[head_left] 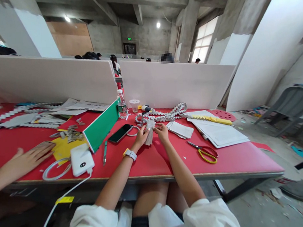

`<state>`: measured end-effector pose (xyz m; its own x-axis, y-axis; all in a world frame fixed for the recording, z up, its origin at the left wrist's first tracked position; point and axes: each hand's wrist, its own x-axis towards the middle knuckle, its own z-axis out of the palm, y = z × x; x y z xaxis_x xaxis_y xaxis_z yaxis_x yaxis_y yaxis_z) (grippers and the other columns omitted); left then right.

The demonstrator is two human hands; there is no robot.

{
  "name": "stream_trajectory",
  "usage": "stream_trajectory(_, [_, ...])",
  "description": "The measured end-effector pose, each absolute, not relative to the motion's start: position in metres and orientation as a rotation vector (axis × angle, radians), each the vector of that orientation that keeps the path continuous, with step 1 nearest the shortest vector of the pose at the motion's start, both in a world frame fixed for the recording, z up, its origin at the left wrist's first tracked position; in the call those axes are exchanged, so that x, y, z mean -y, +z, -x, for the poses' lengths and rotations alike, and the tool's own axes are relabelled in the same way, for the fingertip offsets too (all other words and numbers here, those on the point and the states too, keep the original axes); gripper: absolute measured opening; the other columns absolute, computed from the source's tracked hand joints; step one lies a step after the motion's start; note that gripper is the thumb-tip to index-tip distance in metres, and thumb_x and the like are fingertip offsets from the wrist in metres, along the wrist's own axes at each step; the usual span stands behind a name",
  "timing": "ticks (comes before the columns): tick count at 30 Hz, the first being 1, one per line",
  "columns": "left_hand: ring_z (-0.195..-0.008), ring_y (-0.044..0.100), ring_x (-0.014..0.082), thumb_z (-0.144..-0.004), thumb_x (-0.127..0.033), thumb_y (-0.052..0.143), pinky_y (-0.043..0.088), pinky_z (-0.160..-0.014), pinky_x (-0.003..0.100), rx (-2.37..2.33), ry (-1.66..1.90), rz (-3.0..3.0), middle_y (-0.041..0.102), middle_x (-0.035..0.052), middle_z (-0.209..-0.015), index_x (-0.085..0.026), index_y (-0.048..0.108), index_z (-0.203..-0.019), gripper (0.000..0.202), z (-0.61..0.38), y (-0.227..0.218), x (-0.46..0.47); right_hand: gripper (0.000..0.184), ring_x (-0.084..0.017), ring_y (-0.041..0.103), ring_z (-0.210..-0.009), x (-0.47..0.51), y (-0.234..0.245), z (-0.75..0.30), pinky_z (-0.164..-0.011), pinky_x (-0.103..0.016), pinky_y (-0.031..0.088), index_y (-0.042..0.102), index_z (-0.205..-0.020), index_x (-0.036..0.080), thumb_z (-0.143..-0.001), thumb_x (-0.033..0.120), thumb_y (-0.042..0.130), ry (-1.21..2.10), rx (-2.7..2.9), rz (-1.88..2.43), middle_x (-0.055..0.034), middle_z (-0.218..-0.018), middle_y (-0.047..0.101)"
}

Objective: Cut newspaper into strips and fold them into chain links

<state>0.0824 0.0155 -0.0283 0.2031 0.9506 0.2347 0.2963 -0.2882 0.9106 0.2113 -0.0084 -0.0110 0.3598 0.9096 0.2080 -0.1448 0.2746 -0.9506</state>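
Observation:
My left hand (141, 136) and my right hand (162, 131) both pinch a small folded strip of grey printed paper (149, 132) held just above the red table (151, 163). The left wrist wears a watch with a yellow band. Beyond the hands lies a long chain of folded paper pieces (165, 115), curling toward the white divider. A black phone (120, 133) rests to the left of my left hand. Yellow-handled scissors (205, 152) lie to the right of my right forearm.
A stack of white sheets (217, 131) and a yellow ruler (213, 119) lie at right. A green board (101, 125) stands on edge at left, with a white power bank (81, 160) and cable. Another person's hand (27, 159) rests flat at far left. A grey chair (298, 108) stands right.

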Motion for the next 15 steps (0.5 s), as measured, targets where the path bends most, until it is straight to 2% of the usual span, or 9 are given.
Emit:
stream_trajectory(2, [-0.100,0.062,0.0207,-0.087,-0.039,0.045,0.050,-0.082,0.035,-1.191,1.124,-1.762,0.067,-0.0048,-0.115,-0.034,0.051,-0.122,0.036,-0.0805,-0.0286,-0.0164,0.039,-0.015,0.059,-0.057,0.0090,-0.0104,-0.2117,-0.057,-0.027,0.046,0.056,-0.086,0.019,-0.054,0.031,0.075,0.879,0.925,1.036,0.0026,-0.057,0.063])
stream_trajectory(5, [-0.102,0.061,0.0212,-0.087,-0.043,0.043,0.049,-0.083,0.035,-1.230,1.130,-1.803,0.066,-0.0039,-0.115,-0.033,0.052,-0.120,0.036,-0.0790,-0.0278,-0.0164,0.037,-0.013,0.056,-0.053,0.0086,-0.0102,-0.2116,-0.055,-0.026,0.044,0.057,-0.083,0.018,-0.053,0.032,0.076,0.919,0.935,1.052,0.0031,-0.054,0.061])
stream_trajectory(11, [-0.094,0.063,0.0222,-0.084,-0.046,0.047,0.049,-0.080,0.036,-1.263,1.090,-1.813,0.071,-0.0026,-0.102,-0.031,0.057,-0.114,0.035,-0.0784,-0.0237,-0.0125,0.030,-0.011,0.050,-0.048,0.0055,-0.0129,-0.2126,-0.054,-0.026,0.042,0.064,-0.069,0.016,-0.054,0.040,0.075,0.960,0.993,1.076,0.0023,-0.052,0.058])
stream_trajectory(15, [-0.086,0.063,0.0201,-0.087,-0.053,0.037,0.050,-0.075,0.034,-1.248,1.079,-1.753,0.072,-0.0020,-0.095,-0.029,0.062,-0.105,0.039,-0.0778,-0.0249,-0.0133,0.032,-0.011,0.051,-0.050,0.0047,-0.0142,-0.2142,-0.055,-0.025,0.043,0.065,-0.065,0.016,-0.055,0.045,0.072,0.939,0.992,1.093,0.0013,-0.054,0.059])
